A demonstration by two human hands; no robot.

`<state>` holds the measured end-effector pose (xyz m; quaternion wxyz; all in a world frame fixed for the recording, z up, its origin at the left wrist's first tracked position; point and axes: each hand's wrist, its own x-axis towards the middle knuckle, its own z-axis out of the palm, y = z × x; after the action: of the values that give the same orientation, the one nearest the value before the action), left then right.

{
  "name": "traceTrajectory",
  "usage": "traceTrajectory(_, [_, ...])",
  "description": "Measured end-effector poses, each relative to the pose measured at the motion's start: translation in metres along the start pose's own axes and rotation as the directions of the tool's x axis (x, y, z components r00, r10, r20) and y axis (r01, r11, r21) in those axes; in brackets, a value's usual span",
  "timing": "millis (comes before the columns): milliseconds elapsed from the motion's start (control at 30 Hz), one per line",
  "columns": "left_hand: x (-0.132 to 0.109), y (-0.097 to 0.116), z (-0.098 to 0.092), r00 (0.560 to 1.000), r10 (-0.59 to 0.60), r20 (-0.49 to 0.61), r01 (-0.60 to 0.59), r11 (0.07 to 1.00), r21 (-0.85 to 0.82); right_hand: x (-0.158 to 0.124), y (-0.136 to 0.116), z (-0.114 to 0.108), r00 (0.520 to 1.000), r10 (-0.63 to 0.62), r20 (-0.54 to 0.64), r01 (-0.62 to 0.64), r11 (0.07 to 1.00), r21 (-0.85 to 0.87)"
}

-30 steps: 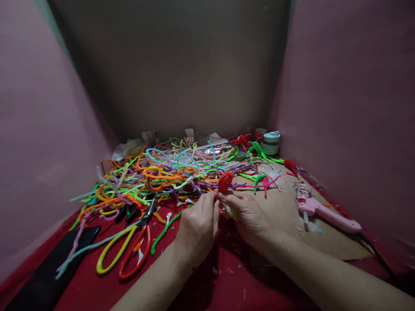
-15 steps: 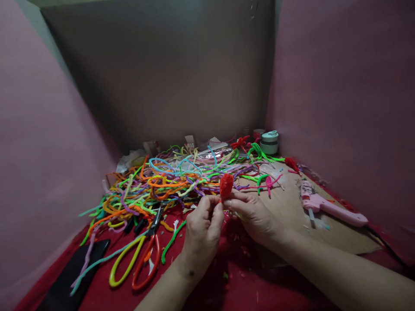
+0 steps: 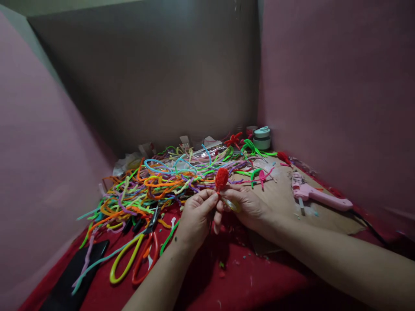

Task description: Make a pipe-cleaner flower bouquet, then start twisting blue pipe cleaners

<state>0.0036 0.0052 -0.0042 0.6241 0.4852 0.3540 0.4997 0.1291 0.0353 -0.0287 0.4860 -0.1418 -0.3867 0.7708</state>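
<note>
A fuzzy red pipe-cleaner bud (image 3: 221, 178) stands upright between my hands, over the red cloth. My left hand (image 3: 198, 212) pinches the narrow base of the bud between thumb and fingers. Close against it on the right, my right hand (image 3: 249, 207) is closed, its fingertips at the same base. Tucked under its fingers is a pale yellowish, shiny ring-shaped thing (image 3: 232, 204) that looks like a roll of tape. The bud's lower end is hidden by my fingers.
A tangled heap of coloured pipe cleaners (image 3: 168, 177) spreads behind my hands. Scissors (image 3: 152, 259) with yellow and red handles lie left, near a black phone-like slab (image 3: 76, 276). A pink glue gun (image 3: 319, 196) rests on cardboard (image 3: 275, 207); a mint container (image 3: 262, 138) stands behind.
The view has shifted, so the surroundings sit a little further left. My left hand has turned at the bud's base, and more of the pale ring now shows under my right hand.
</note>
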Motion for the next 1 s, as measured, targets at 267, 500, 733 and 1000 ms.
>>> traceTrajectory(267, [-0.005,-0.011,-0.001,0.935,0.344,-0.084,-0.217,0.745,0.631,0.0,0.001,-0.001,0.993,-0.082,-0.081,0.081,0.997,-0.019])
traceTrajectory(500, [-0.009,-0.003,0.002,0.962,0.242,-0.13,-0.129,0.817,0.562,-0.003,0.002,0.002,0.998,-0.025,-0.06,0.023,0.999,-0.032])
traceTrajectory(733, [-0.011,-0.002,0.002,0.982,-0.168,0.087,0.184,0.955,-0.232,-0.006,0.002,-0.003,0.999,0.052,-0.001,-0.052,0.999,-0.005])
traceTrajectory(1000, [-0.006,-0.004,0.001,0.959,-0.235,0.155,0.271,0.923,-0.273,-0.005,0.002,-0.003,0.994,0.095,-0.061,-0.095,0.995,0.009])
